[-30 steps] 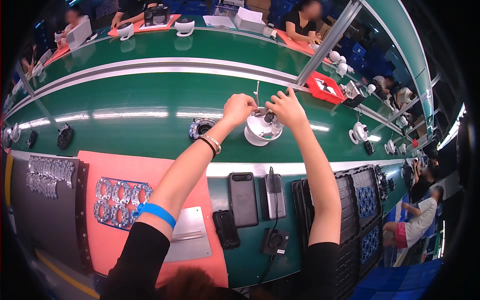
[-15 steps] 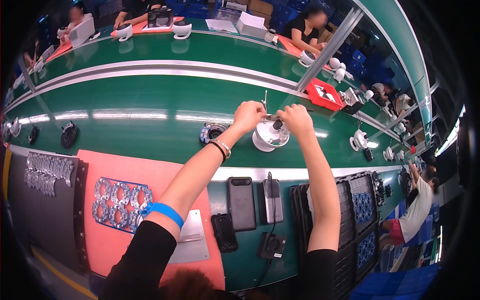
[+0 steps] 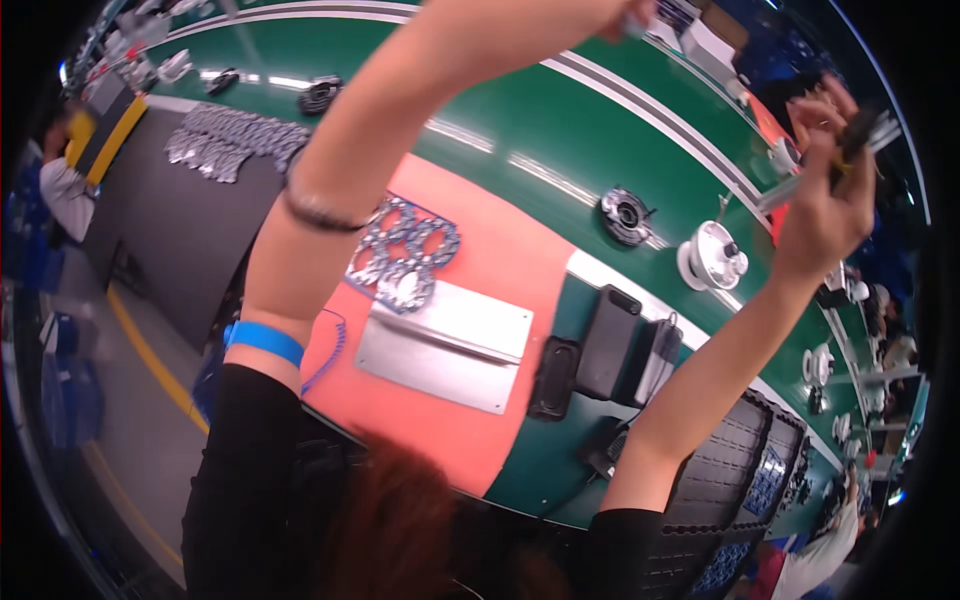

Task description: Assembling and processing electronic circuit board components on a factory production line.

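My left hand (image 3: 632,12) is raised at the upper edge, mostly cut off. Its fingers close round a small greyish thing, too blurred to name. My right hand (image 3: 828,205) is lifted at the right, fingers curled about a dark thing with pale prongs (image 3: 868,135), blurred by motion. Below and left of that hand a white round housing (image 3: 716,256) stands on the green bench, its open side showing a dark part inside. Neither hand touches it. Farther left lies a dark ring-shaped part (image 3: 627,215) with a circuit board on it.
On the pink mat (image 3: 450,440) are ring-shaped circuit boards (image 3: 405,250) and a bent metal plate (image 3: 445,345). Dark cases (image 3: 608,340) lie right of it, then black trays (image 3: 725,470). Silvery packed parts (image 3: 235,138) cover part of a dark board at left. Other people sit around.
Both hands have left the white housing and risen apart, the left upward, the right to the upper right. The view has swung leftward and tilted.
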`<state>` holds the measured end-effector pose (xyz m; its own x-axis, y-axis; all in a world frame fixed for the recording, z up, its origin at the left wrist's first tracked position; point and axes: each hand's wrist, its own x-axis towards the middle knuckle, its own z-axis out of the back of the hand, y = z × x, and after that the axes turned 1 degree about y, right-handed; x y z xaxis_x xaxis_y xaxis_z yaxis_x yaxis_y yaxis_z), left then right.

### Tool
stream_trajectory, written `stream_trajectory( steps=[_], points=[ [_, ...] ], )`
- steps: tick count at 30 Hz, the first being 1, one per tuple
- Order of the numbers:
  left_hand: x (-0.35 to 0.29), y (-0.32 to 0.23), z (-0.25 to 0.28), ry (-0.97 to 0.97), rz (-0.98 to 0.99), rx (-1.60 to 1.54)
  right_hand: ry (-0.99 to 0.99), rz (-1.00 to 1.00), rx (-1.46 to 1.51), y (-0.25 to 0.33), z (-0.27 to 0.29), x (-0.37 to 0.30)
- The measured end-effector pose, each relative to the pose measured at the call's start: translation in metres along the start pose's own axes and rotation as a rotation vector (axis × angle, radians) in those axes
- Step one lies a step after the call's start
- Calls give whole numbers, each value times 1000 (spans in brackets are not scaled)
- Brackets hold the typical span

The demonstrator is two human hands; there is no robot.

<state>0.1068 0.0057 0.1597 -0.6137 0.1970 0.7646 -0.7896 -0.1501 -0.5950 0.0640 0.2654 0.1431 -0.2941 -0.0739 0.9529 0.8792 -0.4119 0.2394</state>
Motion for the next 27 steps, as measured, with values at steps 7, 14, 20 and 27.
stream_trajectory(
  steps=[7, 14, 20, 27],
  points=[
    [-193, -102, 79, 127, 234, 458, -261, -153, 357, 87, -25, -32],
    [-417, -116, 153, 438, 1340, 59, -715, -521, 337, 131, -41, -103],
    [-610, -118, 175, 603, 1284, 1803, -573, -610, 379, 123, -53, -116],
    [-341, -115, 132, 347, 1040, 278, -477, -642, 376, 126, -89, -114]
  ],
)
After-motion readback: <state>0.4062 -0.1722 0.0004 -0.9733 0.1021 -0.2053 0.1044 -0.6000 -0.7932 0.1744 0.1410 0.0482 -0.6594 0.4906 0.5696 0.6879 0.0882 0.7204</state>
